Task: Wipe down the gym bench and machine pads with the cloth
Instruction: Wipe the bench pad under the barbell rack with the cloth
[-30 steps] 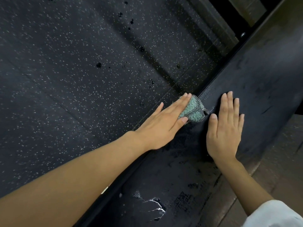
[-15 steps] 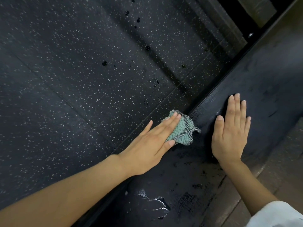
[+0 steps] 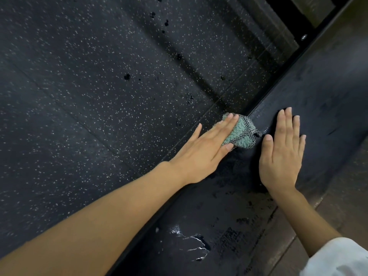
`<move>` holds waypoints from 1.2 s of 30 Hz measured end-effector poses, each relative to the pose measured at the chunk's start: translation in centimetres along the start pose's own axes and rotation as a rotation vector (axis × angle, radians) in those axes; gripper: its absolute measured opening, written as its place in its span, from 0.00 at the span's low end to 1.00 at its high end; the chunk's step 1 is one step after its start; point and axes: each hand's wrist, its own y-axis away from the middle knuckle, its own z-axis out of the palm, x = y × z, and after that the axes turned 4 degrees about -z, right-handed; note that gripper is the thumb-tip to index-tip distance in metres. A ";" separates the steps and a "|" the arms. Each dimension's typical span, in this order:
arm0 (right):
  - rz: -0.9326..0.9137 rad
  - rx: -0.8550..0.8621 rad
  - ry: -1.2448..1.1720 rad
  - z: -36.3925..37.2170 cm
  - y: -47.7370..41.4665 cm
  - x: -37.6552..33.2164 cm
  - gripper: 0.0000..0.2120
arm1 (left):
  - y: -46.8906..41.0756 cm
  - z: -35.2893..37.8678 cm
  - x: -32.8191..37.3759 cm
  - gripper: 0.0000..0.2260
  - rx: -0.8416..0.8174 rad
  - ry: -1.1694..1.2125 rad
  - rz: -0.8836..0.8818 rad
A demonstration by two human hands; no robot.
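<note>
Cloth (image 3: 242, 134) is pushed farther up the bench (image 3: 328, 86) edge under flat, straight-fingered left hand (image 3: 201, 154) for scrub pressure; right hand (image 3: 280, 156) is laid flat on bench, likely as brace.

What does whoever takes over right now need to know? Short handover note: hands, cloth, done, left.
Left hand: flat, straight fingers pressing the cloth down, not curled round it.
Right hand: flat on the bench pad just beside the cloth, holding nothing.
Cloth: bunched at the pad's left edge, next to the speckled floor.
Done: wet patches on the near stretch suggest it has been wiped.
Left: the far stretch looks dry, so probably that, plus any machine pads, which are out of view. Mind the cracked spot near the camera.
</note>
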 end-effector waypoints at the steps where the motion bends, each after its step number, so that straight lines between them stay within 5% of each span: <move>1: 0.002 -0.002 -0.006 -0.1 0.0 0.0 0.29 | 0.5 0.0 -0.1 0.26 -0.004 -0.007 0.003; 27: -0.058 -0.092 -0.053 0.5 12.0 -6.7 0.27 | 14.3 2.0 -3.9 0.24 -0.065 0.027 -0.101; 36: -0.040 -0.051 -0.004 0.9 11.9 -6.9 0.27 | 10.9 1.6 -3.0 0.25 -0.033 0.050 -0.096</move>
